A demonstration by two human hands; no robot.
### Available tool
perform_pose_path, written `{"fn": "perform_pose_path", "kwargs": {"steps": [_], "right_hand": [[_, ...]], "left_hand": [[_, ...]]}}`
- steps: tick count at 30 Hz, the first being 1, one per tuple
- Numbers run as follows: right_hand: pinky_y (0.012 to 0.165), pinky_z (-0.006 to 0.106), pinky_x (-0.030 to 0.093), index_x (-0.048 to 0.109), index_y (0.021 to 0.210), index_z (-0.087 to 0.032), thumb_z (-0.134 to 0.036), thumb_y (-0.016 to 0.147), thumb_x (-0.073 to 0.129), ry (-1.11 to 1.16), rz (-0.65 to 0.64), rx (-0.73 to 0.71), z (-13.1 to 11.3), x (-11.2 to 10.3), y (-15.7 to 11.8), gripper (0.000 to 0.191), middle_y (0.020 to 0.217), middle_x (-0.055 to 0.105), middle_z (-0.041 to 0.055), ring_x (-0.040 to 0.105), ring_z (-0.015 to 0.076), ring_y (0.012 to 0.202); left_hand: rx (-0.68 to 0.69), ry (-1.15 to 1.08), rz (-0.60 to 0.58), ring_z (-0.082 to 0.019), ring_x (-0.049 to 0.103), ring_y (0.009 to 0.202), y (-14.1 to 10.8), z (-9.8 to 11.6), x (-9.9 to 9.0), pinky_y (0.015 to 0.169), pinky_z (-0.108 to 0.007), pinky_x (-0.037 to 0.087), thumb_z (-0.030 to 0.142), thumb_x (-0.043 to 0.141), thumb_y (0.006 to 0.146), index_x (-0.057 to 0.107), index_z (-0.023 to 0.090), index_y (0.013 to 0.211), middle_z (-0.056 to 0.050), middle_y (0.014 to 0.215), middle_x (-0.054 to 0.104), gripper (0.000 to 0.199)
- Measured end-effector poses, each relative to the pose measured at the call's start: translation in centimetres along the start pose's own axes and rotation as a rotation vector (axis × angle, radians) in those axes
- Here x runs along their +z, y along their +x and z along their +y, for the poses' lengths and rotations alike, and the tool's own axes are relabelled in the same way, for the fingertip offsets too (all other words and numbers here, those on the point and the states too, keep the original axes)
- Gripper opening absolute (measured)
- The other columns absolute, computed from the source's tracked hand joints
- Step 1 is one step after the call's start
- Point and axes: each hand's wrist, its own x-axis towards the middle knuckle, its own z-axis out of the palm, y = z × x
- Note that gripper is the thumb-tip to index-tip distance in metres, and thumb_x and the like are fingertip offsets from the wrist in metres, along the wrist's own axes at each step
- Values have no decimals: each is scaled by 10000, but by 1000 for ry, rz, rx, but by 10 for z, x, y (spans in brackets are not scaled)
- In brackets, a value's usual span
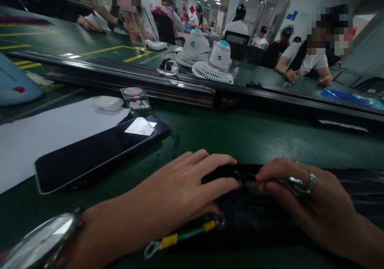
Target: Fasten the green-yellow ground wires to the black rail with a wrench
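My left hand (192, 181) lies across a long black piece (264, 217) on the green bench, its fingers stretched out and two fingertips touching the piece's upper part. A short green wire (191, 233) with yellow sleeves and a ring terminal at each end lies below that hand; its right terminal rests over the black piece. To the right, my right hand (309, 197) pinches a slim tool with a shiny metal part (295, 181), close to the left fingertips. Its dark tip is blurred, so its exact kind is unclear. A wristwatch (45, 241) is on my left wrist.
A phone (99, 153) with a white paper scrap, white paper (57, 137), an earbud case (107, 103) and a small clear box (136, 101) lie left. Dark rails (135, 79) cross behind. Beyond stand white fans (219, 59); a co-worker (312, 61) sits across.
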Motion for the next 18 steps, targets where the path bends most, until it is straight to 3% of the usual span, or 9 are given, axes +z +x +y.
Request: {"fn": "perform_pose_path", "kwargs": {"steps": [5,9,14,18], "right_hand": [[721,142,481,638,1052,-205,-112,992,565,-3,9,-8,-1,-1,1,133,854,703,-49,658,44,769],[706,153,484,645,1035,-210,-101,993,563,-17,2,4,-1,-2,2,143,837,700,-51,656,48,744],[690,179,494,636,1062,-215,-118,1000,561,-1,-11,7,0,-1,1,138,852,702,-40,665,68,755],[702,168,486,636,1068,-214,-117,1000,559,-10,-9,3,0,0,0,142,861,703,-44,662,58,763]], "left_hand": [[26,-5,6,-299,552,1145,-1,-2,0,963,-429,485,393,772,907,554,257,1377,-95,1495,493,536],[22,1,-8,-297,553,1143,0,-2,0,961,-431,491,354,796,890,560,264,1369,-85,1503,485,542],[-1,10,-2,-284,547,1138,1,1,-1,942,-418,494,258,686,976,559,261,1370,-75,1496,486,413],[11,7,-9,-295,540,1151,0,0,-1,962,-434,484,326,725,951,566,259,1359,-80,1499,479,443]]}}
